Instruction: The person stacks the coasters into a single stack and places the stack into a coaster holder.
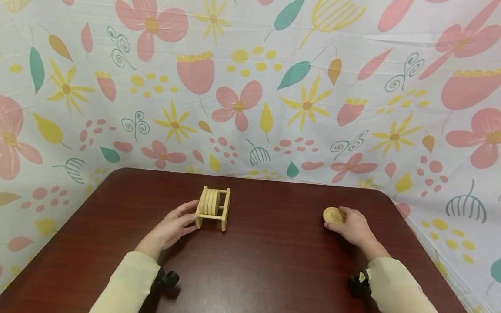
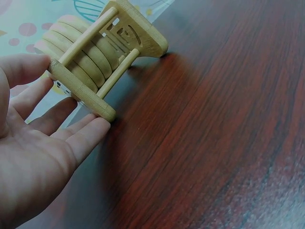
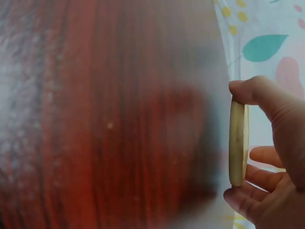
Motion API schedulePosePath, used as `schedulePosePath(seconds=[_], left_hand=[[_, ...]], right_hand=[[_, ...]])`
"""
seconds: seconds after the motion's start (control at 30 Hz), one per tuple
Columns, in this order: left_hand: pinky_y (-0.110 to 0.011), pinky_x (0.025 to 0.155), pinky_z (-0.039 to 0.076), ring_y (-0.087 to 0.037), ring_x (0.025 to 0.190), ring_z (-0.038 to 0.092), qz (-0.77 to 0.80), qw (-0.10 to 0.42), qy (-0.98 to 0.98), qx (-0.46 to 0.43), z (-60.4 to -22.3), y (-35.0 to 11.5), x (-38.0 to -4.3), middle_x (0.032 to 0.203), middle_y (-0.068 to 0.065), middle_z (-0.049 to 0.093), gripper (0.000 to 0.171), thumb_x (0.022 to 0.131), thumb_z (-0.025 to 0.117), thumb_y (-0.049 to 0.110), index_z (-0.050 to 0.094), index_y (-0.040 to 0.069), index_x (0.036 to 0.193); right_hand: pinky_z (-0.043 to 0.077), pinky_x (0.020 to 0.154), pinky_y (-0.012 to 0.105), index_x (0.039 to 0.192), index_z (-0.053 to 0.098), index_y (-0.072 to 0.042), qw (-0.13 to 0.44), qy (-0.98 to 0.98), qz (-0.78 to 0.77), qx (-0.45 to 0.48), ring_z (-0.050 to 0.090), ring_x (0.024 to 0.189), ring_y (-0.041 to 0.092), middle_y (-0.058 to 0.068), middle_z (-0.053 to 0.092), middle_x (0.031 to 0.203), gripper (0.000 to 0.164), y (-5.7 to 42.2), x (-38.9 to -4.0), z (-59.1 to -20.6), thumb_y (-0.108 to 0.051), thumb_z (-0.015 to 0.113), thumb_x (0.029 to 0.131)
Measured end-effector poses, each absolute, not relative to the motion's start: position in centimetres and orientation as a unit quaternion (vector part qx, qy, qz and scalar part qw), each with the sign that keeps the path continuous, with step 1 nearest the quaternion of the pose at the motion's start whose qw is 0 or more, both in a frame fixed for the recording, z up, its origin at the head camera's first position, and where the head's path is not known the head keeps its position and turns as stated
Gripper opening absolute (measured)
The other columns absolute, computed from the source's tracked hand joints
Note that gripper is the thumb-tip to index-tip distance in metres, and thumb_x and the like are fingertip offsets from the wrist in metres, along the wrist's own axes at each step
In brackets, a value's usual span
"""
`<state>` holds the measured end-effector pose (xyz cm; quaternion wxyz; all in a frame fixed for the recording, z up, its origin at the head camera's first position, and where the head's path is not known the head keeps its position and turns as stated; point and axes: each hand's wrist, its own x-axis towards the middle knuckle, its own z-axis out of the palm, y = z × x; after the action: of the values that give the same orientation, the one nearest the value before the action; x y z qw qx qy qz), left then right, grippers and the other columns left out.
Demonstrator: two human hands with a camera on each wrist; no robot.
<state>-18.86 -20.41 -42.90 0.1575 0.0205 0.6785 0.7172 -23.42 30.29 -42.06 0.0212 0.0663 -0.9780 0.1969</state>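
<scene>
A light wooden coaster holder [image 1: 224, 216] stands on the table left of centre, with several round wooden coasters [image 1: 210, 202] stacked on edge between its rails. My left hand [image 1: 174, 226] grips its left end panel, the thumb at one edge and fingertips at the other in the left wrist view. Far to the right, my right hand [image 1: 355, 228] pinches one round coaster [image 1: 332, 214] by its rim. Faint engraved marks show on that coaster's face in the head view. From the right wrist it appears edge-on [image 3: 237, 143], between thumb and fingers.
The dark red-brown wooden table [image 1: 258, 261] has rounded far corners. Behind it and along its sides hangs a white cloth [image 1: 242, 65] printed with flowers and leaves. Black wrist cameras [image 1: 167, 279] are worn below both pale sleeves [image 1: 127, 280].
</scene>
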Motion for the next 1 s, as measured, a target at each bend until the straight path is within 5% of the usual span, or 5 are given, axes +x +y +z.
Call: schedulePosePath(seconds=[1.0], left_hand=[[-0.051, 0.108, 0.033, -0.031, 0.134, 0.038, 0.716, 0.153, 0.681, 0.011, -42.66, -19.50, -19.11, 0.151, -0.015, 0.026, 0.057, 0.099, 0.047, 0.014, 0.024, 0.013, 0.150]], right_hand=[[0.040, 0.090, 0.056, 0.139, 0.037, 0.008, 0.063, -0.957, 0.273, 0.072, 0.047, 0.111, 0.043, 0.032, 0.041, 0.131, 0.085, 30.24, -22.86, -41.21, -0.038, 0.074, 0.078]])
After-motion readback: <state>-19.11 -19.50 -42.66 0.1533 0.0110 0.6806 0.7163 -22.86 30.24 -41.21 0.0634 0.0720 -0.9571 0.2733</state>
